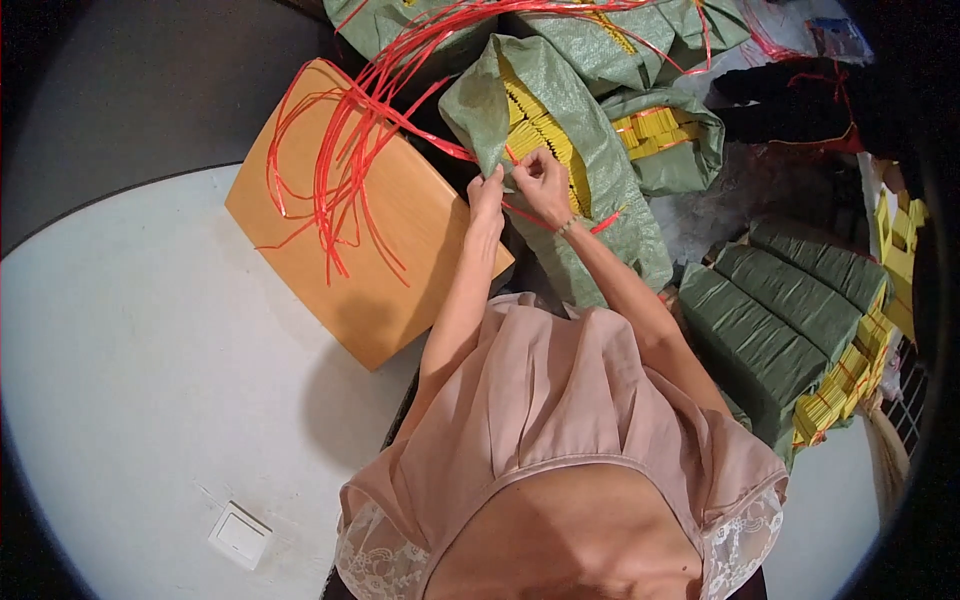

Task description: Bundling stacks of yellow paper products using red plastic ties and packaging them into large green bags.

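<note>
Green sack, upper centre of frame: packed with yellow bundles, mouth gaping. Left hand has its fingers closed, apparently pinching the sack's near-left rim. Right hand is in a tight pinch just beside it, seemingly on a red strand; fingertips partly hidden.

Progress, my read: filling looks done or close to it; mouth not closed, no finished knot visible. Stage at the rim looks early.

Left of that, tan worktop carries a loose spread of red strands, so plenty unused. Smaller sack to the right is also open with yellow bundles showing. More green sacks along top edge. Dark green packs at right, yellow stacks at their lower ends. Wall switch, lower left.

Brands, labels, writing: nothing legible.
</note>
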{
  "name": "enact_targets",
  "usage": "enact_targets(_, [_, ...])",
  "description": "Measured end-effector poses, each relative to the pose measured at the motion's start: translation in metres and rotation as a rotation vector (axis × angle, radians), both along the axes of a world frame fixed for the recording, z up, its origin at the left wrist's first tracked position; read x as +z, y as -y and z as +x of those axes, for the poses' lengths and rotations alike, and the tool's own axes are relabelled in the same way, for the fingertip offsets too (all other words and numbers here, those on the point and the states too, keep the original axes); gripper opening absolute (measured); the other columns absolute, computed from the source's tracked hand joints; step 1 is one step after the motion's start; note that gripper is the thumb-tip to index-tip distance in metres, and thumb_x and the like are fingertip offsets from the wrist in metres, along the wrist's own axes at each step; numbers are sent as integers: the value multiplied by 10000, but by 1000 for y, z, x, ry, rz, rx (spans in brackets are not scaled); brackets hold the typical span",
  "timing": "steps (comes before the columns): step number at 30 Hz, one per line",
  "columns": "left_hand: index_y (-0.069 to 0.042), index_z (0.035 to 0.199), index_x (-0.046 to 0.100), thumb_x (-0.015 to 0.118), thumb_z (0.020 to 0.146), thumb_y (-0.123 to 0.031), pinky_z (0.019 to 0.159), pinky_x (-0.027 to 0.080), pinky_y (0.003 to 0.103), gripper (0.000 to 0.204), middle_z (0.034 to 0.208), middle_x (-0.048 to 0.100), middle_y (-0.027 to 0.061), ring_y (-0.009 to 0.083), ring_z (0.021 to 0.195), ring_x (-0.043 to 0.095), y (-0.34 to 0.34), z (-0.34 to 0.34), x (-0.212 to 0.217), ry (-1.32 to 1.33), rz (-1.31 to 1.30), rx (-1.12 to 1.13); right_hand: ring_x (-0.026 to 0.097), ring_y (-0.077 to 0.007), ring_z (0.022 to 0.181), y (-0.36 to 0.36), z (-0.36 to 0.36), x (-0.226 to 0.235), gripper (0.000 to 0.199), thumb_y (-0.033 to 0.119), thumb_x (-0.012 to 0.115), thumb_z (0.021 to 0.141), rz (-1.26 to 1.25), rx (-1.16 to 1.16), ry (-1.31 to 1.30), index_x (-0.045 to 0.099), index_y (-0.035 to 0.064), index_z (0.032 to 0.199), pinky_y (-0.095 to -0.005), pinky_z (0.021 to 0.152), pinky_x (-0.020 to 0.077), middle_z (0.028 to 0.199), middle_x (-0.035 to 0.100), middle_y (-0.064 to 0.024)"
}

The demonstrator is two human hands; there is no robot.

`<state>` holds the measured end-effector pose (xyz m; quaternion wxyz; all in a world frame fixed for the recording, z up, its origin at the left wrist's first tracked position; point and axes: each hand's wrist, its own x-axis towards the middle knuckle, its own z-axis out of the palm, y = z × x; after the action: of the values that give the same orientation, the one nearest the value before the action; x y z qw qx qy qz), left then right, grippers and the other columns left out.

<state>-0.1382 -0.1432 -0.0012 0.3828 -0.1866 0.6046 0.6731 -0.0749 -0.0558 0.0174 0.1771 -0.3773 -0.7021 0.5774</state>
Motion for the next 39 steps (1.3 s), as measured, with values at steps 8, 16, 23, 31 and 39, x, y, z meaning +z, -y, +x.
enact_targets(8, [29,1028,535,508,882,-136,781,443,322,222,960,588,84,172,871,567,0,-7,7,111,49,-38,532,-105,585,-9,5,8,152,72,607,716,-62,52,-93,504,16,812,-254,535,439,665,536,-47])
enact_targets(16, [42,1020,538,506,881,-133,771,421,285,225,948,581,74,141,842,544,-3,-3,15,-22,27,-85,592,-288,665,-27,6,28,162,125,613,729,411,371,48,549,38,849,-367,579,468,798,563,-131])
enact_targets(23, [54,1005,558,512,861,-143,733,402,279,249,915,581,61,115,819,514,-10,10,16,-238,-95,-16,594,-256,615,-18,3,26,148,117,593,733,224,262,68,535,6,811,-341,573,470,690,572,-151])
enact_targets(31, [37,976,565,544,856,-160,740,401,276,232,903,579,53,125,807,520,-7,5,18,21,13,29,586,-138,632,2,13,10,165,124,594,772,-51,5,-50,549,-10,856,-277,595,475,691,595,-73])
enact_targets(39, [33,1055,523,551,861,-170,816,410,295,282,978,573,68,152,884,543,-2,6,26,10,103,36,556,-94,674,-13,14,13,183,131,561,819,-199,200,-52,596,-24,909,-248,641,458,737,613,-64])
